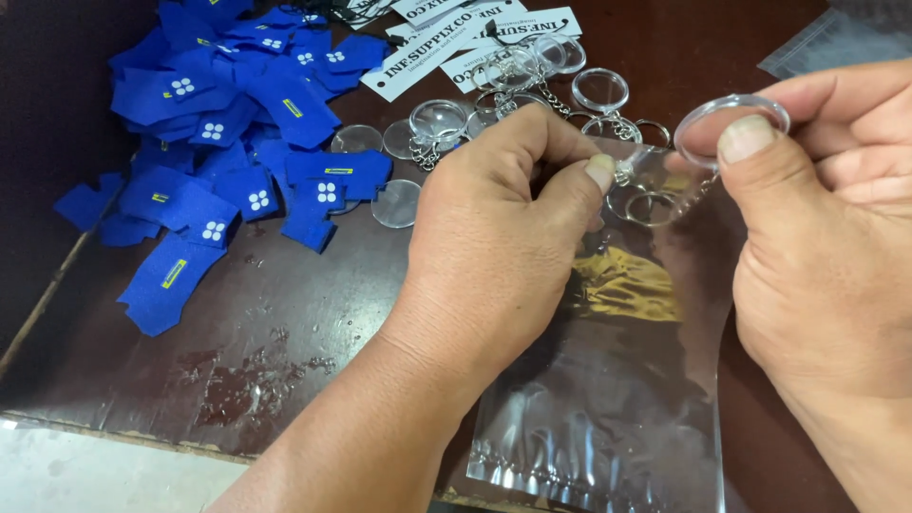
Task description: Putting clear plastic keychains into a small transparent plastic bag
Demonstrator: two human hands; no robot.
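Your left hand point(494, 237) is pinching the mouth of a glossy clear plastic bag point(608, 380) lying beneath it, while your right hand point(826, 237) is gripping a round transparent keychain point(731, 128) just beside. Soft blue fabric patches point(237, 142) are crowding the dark desk point(285, 332) left of your hands; white cards point(446, 43) are lying beyond.

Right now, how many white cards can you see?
3, maybe more hidden. All lie at the table's far edge: one card left, one at the top edge, one right, partly under keyrings.

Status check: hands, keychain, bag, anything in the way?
Left hand pinching clear bag mouth. Right hand holds clear round keychain at the opening. Blue fabric pieces off left, nothing blocking.
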